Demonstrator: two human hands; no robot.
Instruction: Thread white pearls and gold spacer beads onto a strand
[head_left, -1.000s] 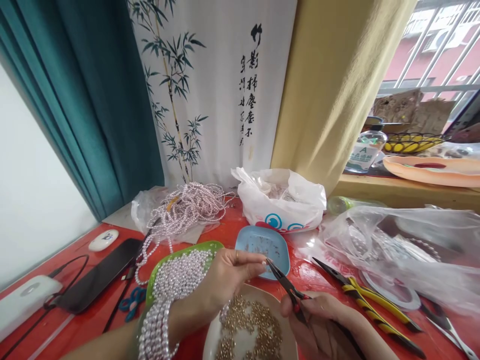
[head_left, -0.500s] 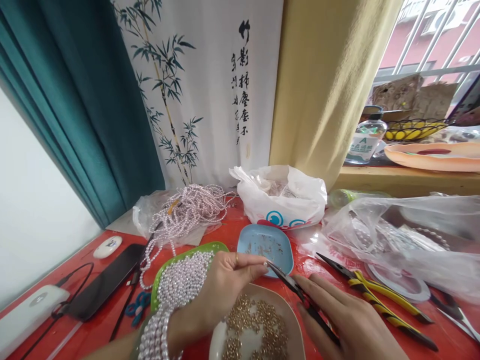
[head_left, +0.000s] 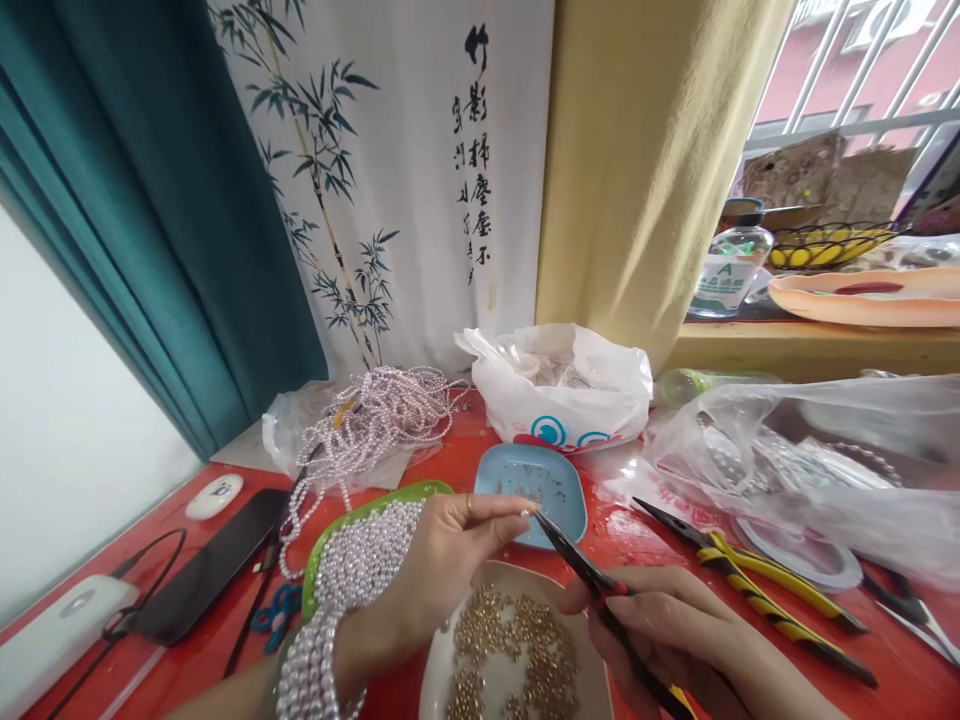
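Pliers (head_left: 577,562) sit clasped in the grip of the right hand (head_left: 667,625), pointing at the left hand (head_left: 442,562), whose grip is pinched, any contents too small to tell, near a blue tray (head_left: 571,490)

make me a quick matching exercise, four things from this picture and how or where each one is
1. right hand
2. green tray
3. cream dish
4. yellow-and-black pliers

A. contains pearly beads
B. lying loose at the right
C. gripping slim pliers
D. contains small gold-coloured pieces

Pairs: 1-C, 2-A, 3-D, 4-B
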